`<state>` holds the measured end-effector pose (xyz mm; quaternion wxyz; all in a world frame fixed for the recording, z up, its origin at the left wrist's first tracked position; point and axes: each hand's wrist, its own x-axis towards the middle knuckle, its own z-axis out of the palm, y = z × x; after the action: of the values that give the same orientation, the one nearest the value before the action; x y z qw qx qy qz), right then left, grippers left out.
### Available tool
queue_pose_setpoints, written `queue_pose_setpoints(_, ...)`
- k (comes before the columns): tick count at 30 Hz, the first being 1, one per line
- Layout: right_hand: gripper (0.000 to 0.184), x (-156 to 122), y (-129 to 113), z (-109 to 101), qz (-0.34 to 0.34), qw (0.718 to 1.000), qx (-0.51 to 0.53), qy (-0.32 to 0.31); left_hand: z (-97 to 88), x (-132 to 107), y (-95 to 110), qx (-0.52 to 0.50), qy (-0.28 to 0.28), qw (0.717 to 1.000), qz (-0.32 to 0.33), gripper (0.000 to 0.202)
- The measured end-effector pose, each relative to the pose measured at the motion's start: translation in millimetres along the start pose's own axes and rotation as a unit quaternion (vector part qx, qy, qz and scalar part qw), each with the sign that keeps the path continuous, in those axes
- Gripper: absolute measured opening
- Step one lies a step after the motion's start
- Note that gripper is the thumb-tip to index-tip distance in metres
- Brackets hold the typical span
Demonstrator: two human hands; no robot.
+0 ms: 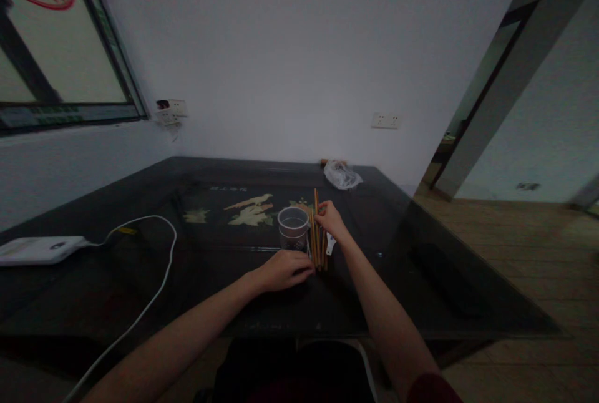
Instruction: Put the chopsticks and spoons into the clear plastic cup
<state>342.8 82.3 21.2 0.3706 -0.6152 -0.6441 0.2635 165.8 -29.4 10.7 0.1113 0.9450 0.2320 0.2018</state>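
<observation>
the scene is dim and underexposed, with a cool grey cast. the brightest patch is the window [60, 72] at upper left; its pale light fades across the white wall [299, 47]. the dark glossy tabletop [421, 253] swallows detail and shows only a faint sheen. the left hand [285, 269] and the right hand [331, 219], which grips chopsticks [317, 203], look soft and grainy. wide-angle distortion bows the window frame and tilts the doorway [491, 91].

I sit at a dark glass-topped table [421, 247] in a dim room. White wall [299, 47] ahead with a socket [386, 120], a window [56, 66] to my left, wooden floor [515, 247] and a doorway [477, 97] to my right.
</observation>
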Motion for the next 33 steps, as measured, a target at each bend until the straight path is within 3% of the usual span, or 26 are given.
queue_pose_setpoints(5,0.052,-14.0,-17.9,-16.7,-0.058,0.971,0.229,-0.02,-5.4,-2.5,5.9,-0.03,0.04,0.999,-0.002,0.021)
queue_pose_setpoints(10,0.045,-40.9,-38.5,-24.9,-0.109,0.936,0.328,-0.063,-16.6,-8.8,9.0,-0.024,0.174,0.982,-0.063,0.02)
queue_pose_setpoints(13,0.038,-58.2,-50.4,-24.4,-0.138,0.931,0.322,-0.099,-22.4,-9.9,9.2,-0.061,0.235,0.96,-0.138,0.023)
queue_pose_setpoints(16,0.03,-71.7,-60.7,-23.0,-0.175,0.933,0.296,-0.105,-25.0,-8.3,11.0,-0.131,0.242,0.943,-0.188,0.023)
queue_pose_setpoints(19,0.023,-80.4,-67.4,-21.8,-0.211,0.94,0.255,-0.078,-24.8,-6.5,12.3,-0.154,0.234,0.94,-0.196,0.02)
queue_pose_setpoints(25,0.022,-89.5,-72.9,-21.2,-0.251,0.951,0.179,-0.036,-20.7,-6.1,6.3,-0.069,0.244,0.947,-0.197,0.016)
queue_pose_setpoints(33,0.018,-90.0,-72.7,-24.8,-0.293,0.947,0.11,-0.067,-15.9,-6.4,0.7,-0.047,0.229,0.954,-0.189,0.017)
